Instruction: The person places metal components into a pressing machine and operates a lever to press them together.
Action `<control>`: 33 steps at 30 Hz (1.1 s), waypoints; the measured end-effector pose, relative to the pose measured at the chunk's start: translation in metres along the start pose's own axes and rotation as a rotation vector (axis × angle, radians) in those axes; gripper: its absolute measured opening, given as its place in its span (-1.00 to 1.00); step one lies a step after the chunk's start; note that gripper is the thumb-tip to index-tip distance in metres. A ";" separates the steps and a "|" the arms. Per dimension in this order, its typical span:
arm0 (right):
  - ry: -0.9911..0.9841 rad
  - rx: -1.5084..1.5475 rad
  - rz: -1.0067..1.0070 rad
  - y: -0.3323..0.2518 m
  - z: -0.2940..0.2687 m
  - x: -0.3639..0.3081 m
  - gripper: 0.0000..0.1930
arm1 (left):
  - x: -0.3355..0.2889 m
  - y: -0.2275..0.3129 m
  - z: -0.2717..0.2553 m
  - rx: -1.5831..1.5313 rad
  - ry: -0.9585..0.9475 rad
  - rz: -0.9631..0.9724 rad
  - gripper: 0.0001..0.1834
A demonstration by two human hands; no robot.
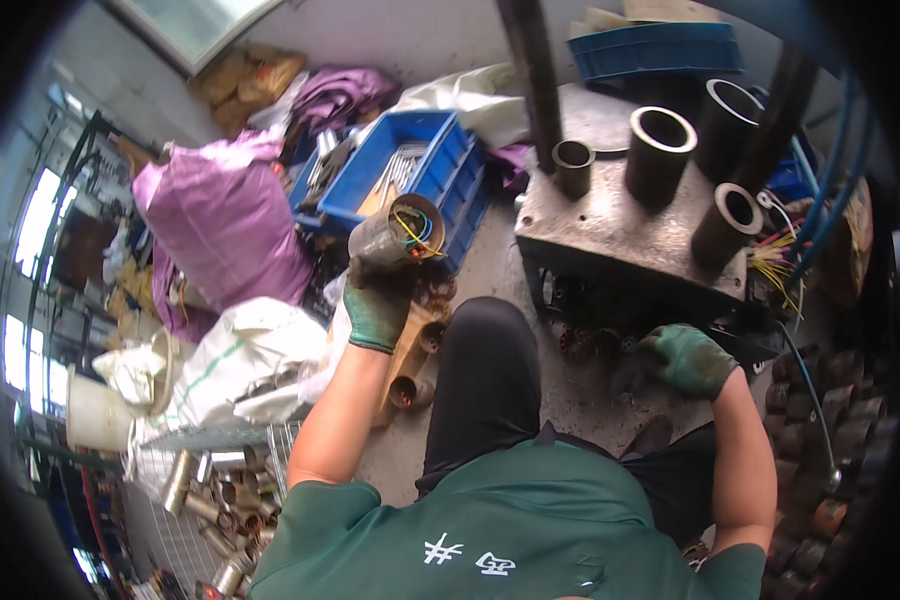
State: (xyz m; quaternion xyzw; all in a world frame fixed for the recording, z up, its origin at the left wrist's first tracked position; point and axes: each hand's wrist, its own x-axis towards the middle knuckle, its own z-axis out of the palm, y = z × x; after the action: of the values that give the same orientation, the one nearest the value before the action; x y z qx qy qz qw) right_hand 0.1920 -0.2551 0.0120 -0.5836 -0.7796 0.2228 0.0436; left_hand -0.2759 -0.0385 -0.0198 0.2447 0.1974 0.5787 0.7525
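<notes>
My left hand point(378, 312), in a green glove with a blackened palm side, grips a short metal cylinder from below. This motor stator point(375, 240) is tilted, its open end up and to the right, with yellow, blue and green wires inside. My right hand point(692, 362), also gloved, hovers low beside the front of a heavy steel press table point(600, 235). Its fingers point left and blur into the dark background, so their grip is unclear. Dark round parts point(595, 345) lie under the table near that hand.
Thick steel tubes point(660, 155) stand on the press table between dark columns point(532, 80). Blue crates point(390, 165) with metal rods are ahead left, beside a purple sack point(220, 225). A wire basket point(160, 530) of metal cylinders is lower left. Dark cylinders point(830, 440) are stacked at right.
</notes>
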 end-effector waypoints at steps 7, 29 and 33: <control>-0.093 0.064 0.096 0.001 -0.001 0.005 -0.48 | 0.077 -0.077 0.175 0.009 -0.288 -0.235 -0.42; 0.086 0.085 0.145 0.015 -0.017 -0.003 -0.49 | 0.207 -0.192 0.352 1.239 -0.428 0.212 -0.70; 0.135 0.095 0.123 0.019 -0.017 -0.006 -0.52 | 0.196 -0.189 0.378 1.703 -0.564 0.437 -0.65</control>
State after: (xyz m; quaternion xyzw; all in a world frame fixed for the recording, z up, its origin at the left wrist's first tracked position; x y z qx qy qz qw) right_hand 0.2162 -0.2512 0.0211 -0.6412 -0.7263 0.2221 0.1101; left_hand 0.1388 0.0589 0.1679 0.8793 0.3153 0.2866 0.2127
